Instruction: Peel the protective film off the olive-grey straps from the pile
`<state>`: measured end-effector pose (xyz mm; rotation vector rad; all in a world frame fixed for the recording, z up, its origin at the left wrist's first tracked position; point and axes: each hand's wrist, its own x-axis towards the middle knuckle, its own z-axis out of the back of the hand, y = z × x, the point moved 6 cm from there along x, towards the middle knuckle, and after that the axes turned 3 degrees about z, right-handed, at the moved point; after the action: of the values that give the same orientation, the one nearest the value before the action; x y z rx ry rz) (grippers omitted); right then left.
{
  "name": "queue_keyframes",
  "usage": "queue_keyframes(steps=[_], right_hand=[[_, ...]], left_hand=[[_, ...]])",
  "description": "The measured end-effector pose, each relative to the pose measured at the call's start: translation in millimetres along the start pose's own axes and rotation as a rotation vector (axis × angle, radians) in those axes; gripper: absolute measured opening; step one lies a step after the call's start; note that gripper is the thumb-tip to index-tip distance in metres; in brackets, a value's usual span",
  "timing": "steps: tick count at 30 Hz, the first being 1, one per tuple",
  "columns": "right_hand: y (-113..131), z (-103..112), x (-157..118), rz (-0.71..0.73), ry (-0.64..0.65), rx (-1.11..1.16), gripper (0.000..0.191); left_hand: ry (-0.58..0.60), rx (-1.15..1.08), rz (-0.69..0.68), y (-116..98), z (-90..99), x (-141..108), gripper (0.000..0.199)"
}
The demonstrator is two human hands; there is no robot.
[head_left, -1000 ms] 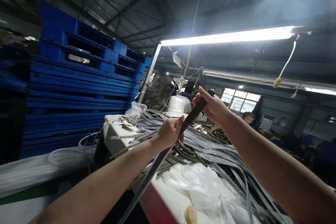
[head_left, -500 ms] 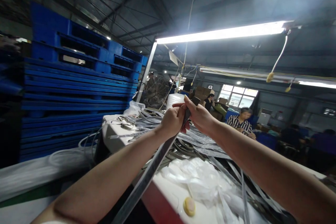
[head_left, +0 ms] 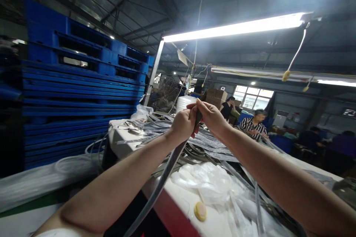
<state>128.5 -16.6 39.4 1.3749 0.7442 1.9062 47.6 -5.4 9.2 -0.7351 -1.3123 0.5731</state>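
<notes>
A long dark grey flat strip (head_left: pixel 171 166) runs from the bottom edge up to my hands, which are raised over the table. My left hand (head_left: pixel 183 124) is closed around the strip near its upper end. Thumb and fingers of my right hand (head_left: pixel 210 114) pinch at the strip's end, touching the left hand. The tip itself is mostly hidden by the fingers. Below and beyond my hands lie many similar grey strips (head_left: pixel 211 146), some coiled, on a white table (head_left: pixel 178 192).
Crumpled clear plastic (head_left: pixel 208 181) and a small yellow round object (head_left: pixel 200 211) lie on the near table. Blue pallets (head_left: pixel 83 100) are stacked at left. A white roll (head_left: pixel 185 102) stands behind my hands. A lamp tube (head_left: pixel 233 27) hangs overhead. People sit farther back, one in a striped shirt (head_left: pixel 251 126).
Both hands stay together on the strip. Its end no longer sticks out above the fingers, and its lower part bends more. The view has shifted slightly.
</notes>
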Motion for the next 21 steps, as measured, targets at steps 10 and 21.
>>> queue_keyframes(steps=[10, 21], right_hand=[[-36.3, -17.3, -21.4, -0.04, 0.144, 0.208, 0.054], [-142.1, -111.0, -104.7, -0.254, 0.46, 0.26, 0.057]], left_hand=[[-0.127, 0.044, -0.023, 14.6, 25.4, 1.7, 0.054], [0.238, -0.002, 0.062, 67.8, 11.1, -34.4, 0.06]])
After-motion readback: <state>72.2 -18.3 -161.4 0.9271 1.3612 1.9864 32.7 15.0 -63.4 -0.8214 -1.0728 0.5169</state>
